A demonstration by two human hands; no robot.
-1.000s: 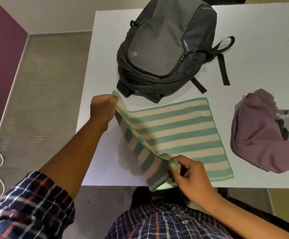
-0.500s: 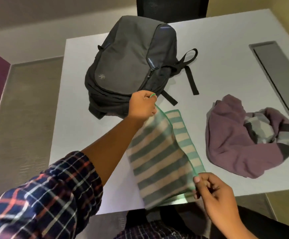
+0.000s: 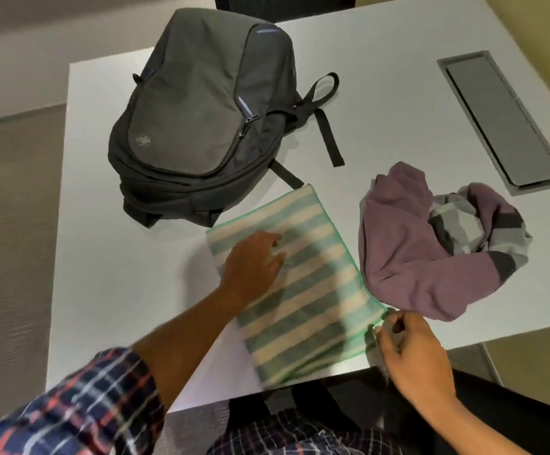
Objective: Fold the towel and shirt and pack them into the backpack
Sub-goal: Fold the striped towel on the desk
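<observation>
Grey backpack, illegible logo; striped towel

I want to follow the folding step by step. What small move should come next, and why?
Probably lift the near end of the towel and fold it onto the far end. The towel lies flat as a long strip, the left hand rests open on it, and the right hand is at its near corner.
</observation>
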